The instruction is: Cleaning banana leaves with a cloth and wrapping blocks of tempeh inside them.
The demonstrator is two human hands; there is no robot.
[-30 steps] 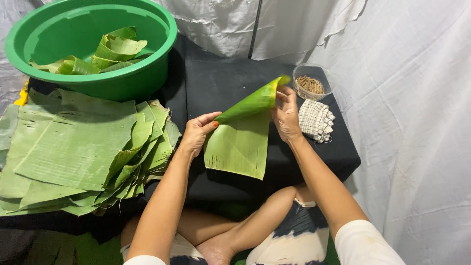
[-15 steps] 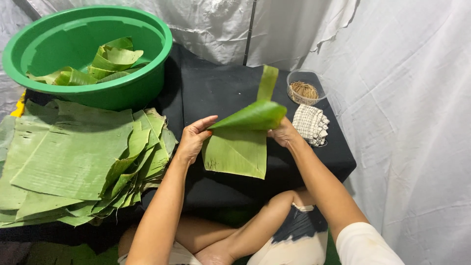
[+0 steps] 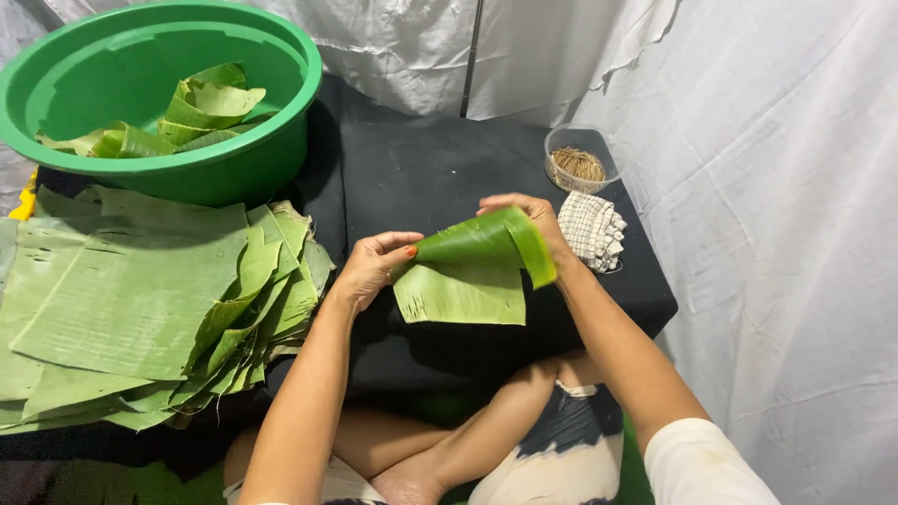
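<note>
Green leaf: banana leaf piece [image 3: 463, 281] looked light, pliant, tear-prone; best pinched at edges
Left hand [image 3: 374, 266]: gripped its corner
Right hand [image 3: 533, 220]: clasped the rolled fold

Bare black cloth [image 3: 421, 168] lies open between green basin [image 3: 159, 103] and small bowl [image 3: 578, 159]

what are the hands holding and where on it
Both hold one green banana leaf piece, rolled toward a cone: left hand pinches its left tip, right hand grips the curled upper right edge.
</note>
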